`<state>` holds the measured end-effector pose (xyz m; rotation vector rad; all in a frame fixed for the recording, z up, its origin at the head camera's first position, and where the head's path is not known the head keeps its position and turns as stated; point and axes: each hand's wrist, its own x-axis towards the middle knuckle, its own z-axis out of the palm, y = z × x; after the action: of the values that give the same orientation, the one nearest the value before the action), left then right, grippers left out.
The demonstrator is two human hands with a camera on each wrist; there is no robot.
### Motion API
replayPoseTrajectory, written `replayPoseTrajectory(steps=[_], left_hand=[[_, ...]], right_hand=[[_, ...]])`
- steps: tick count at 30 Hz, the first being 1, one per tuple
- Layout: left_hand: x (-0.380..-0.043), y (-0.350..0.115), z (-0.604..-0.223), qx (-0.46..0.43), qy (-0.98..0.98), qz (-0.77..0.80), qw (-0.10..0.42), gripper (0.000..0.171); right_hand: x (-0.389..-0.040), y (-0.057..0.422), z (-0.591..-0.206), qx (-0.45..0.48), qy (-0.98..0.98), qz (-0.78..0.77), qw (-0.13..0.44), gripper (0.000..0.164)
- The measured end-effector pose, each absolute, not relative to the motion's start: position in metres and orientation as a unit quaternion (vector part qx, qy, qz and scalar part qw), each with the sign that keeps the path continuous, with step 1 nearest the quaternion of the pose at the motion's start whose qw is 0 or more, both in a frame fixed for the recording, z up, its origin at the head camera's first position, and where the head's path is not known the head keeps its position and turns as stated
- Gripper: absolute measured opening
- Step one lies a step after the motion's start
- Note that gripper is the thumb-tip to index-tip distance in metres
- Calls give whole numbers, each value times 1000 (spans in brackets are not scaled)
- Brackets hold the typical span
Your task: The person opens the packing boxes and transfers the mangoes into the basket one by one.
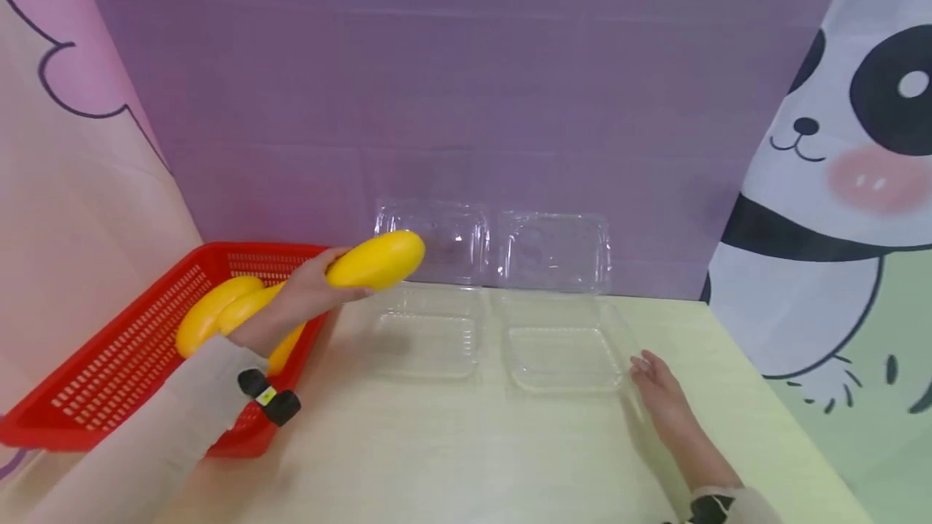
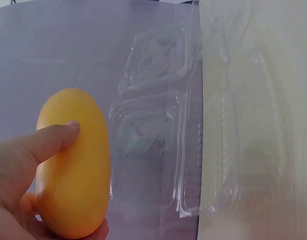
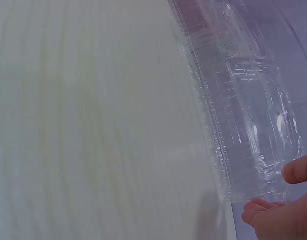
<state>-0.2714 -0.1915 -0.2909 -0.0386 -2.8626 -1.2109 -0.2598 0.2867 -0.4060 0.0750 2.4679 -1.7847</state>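
Note:
My left hand grips a smooth yellow mango above the table, its far end pointing right. In the left wrist view, the thumb lies across the mango with fingers beneath it. Two clear plastic clamshell boxes stand with lids raised: the left box is just past the mango, and the right box lies beside it. My right hand is at the right box's right edge, thumb and fingers apart. Whether its fingertips touch the plastic is hard to tell.
A red perforated basket stands on the left, under my left forearm, with several yellow mangoes inside. The raised lids are in front of a purple backdrop. A panda-print cloth hangs along the right side of the pale table.

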Motion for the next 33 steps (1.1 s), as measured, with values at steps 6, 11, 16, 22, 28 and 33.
replayPoseTrajectory(steps=[6,11,16,22,28,33], left_hand=[[-263,-212,-292,3,-927,-374,15,87],[-261,-226,-290,37,-923,-383,8,95],[-261,-241,-289,59,-921,-386,2,92],[-256,-258,-292,65,-912,-404,-11,98],[-261,-271,-296,81,-921,-381,-7,108],[-264,-282,-300,82,-920,-383,-16,103]], right_hand=[[-256,289,-407,23,813,-580,49,59],[-254,293,-405,21,822,-568,40,59],[-253,292,-401,19,820,-571,44,59],[-255,290,-401,25,809,-585,46,59],[-255,291,-403,24,808,-587,47,59],[-258,290,-406,25,803,-593,48,59]])
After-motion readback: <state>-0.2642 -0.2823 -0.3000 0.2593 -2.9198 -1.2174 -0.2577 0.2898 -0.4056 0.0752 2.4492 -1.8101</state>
